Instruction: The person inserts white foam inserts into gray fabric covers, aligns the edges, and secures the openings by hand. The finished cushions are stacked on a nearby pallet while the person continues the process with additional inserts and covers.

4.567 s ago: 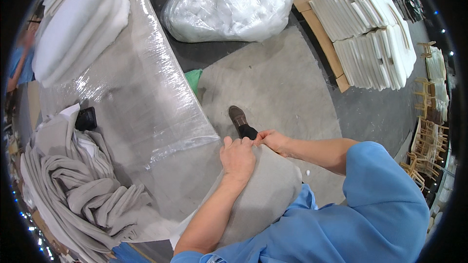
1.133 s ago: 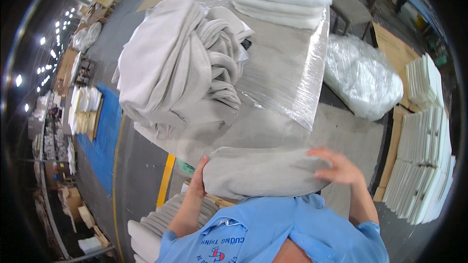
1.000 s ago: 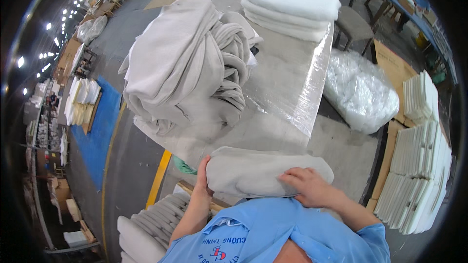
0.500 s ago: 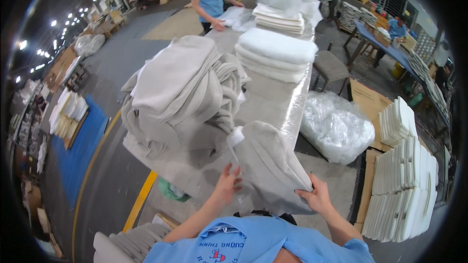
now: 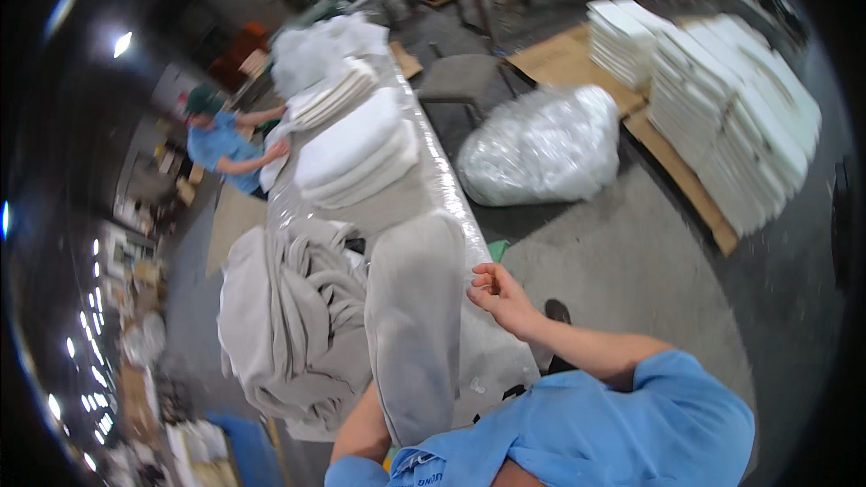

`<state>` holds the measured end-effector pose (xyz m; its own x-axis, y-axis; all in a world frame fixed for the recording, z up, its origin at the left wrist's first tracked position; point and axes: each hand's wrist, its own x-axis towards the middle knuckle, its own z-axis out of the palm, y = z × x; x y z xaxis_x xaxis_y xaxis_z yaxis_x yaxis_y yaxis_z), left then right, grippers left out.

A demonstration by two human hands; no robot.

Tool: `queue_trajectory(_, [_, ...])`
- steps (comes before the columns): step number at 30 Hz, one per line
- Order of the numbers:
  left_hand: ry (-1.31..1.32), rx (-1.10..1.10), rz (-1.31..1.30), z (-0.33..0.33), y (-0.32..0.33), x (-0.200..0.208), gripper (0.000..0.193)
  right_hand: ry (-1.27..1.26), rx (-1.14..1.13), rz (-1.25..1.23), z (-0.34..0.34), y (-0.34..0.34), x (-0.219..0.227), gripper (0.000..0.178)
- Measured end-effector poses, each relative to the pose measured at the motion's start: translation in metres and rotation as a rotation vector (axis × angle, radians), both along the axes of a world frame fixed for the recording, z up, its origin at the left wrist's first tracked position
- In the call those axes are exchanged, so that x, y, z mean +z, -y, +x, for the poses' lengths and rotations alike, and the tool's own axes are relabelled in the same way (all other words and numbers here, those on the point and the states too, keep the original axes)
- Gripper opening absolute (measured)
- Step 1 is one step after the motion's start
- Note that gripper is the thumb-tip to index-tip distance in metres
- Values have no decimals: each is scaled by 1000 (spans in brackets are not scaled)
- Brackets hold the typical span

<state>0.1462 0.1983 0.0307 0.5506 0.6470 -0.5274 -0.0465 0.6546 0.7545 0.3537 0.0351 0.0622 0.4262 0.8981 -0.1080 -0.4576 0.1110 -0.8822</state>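
Note:
A long grey fabric cover (image 5: 417, 316), smooth and rounded at its far end, stands out in front of me over the table. My left forearm (image 5: 363, 424) goes behind its near left side, so the left hand and its fingers are hidden. My right hand (image 5: 501, 299) is just right of the cover, apart from it, with bent, spread fingers and nothing in them. Left of the cover lies a heap of grey fabric covers (image 5: 289, 307), loosely folded and rumpled. All of this rests on or over the long table (image 5: 487, 343), which has a shiny plastic-like edge.
Folded white padding (image 5: 356, 149) and fluffy white filling (image 5: 329, 45) lie farther up the table, where a co-worker (image 5: 225, 140) handles white material. To the right are a clear plastic bundle (image 5: 546, 149), a chair (image 5: 460, 79), cardboard (image 5: 681, 180) and stacked white foam pads (image 5: 731, 117).
My view has swung to the right. My right hand has let go of the cover's edge. The cover now stands more upright, and my left hand has gone out of sight behind it.

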Motion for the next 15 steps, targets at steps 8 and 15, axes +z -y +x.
queue_trajectory(8, [-278, 143, -59, -31, 54, -38, 64, -155, 67, -223, -24, 42, -62, 27])
queue_trajectory(15, [-386, 93, -35, -37, 65, -48, 61, -524, 127, -134, -18, 51, -90, 23])
